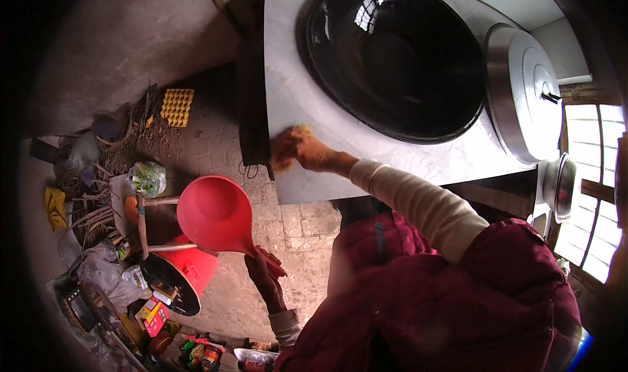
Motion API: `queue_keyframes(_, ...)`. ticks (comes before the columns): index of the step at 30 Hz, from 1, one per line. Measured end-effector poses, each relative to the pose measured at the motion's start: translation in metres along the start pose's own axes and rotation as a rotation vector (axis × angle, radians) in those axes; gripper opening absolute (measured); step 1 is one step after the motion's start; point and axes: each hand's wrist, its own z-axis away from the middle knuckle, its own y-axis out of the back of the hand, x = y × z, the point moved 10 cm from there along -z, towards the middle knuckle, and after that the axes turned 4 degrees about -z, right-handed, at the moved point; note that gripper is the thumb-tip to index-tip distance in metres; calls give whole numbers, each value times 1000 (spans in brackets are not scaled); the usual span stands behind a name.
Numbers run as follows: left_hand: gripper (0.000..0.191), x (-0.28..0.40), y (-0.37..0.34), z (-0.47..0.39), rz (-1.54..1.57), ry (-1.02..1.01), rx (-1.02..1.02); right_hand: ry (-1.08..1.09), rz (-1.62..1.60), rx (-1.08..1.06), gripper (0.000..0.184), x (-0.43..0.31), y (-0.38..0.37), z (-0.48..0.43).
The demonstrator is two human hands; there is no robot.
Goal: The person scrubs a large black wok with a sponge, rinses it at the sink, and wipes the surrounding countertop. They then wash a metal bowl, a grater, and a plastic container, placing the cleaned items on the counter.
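Note:
My left hand (265, 274) is closed around the handle of a red plastic water ladle (214, 212), which is held over the floor beside the stove. The inside of the ladle looks empty. At the left edge of the pale stove top (319, 176), my right hand (311, 149) presses a tan fibrous scrubber (282, 164) against the surface; its outline is blurred. A large black wok (392, 68) is set into the stove top, just beyond my right hand. Window light reflects inside it, and I cannot tell whether it holds water. Wet streaks show on the stove top near its rim.
A large metal lid (525, 92) leans at the wok's right side. On the left stand a wooden stool (162, 201) and a red bucket (198, 274). Beyond them lie sticks (98, 215), a yellow egg tray (177, 107) and plastic bags (105, 271). A metal basin (565, 188) stands by the window.

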Motion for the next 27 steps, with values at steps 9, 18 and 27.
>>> queue_keyframes(9, 31, 7, -48, 16, -36, -127, -39, 35, -37, 0, 16, -8, 55, 120)
queue_keyframes(18, 30, -11, -120, 65, -63, -158, -162, -243, 89, 270, 6, 10, 195, 341)
queue_keyframes(27, 31, -31, -116, 138, -138, -245, -78, -788, 399, 683, 16, 30, 333, 606)
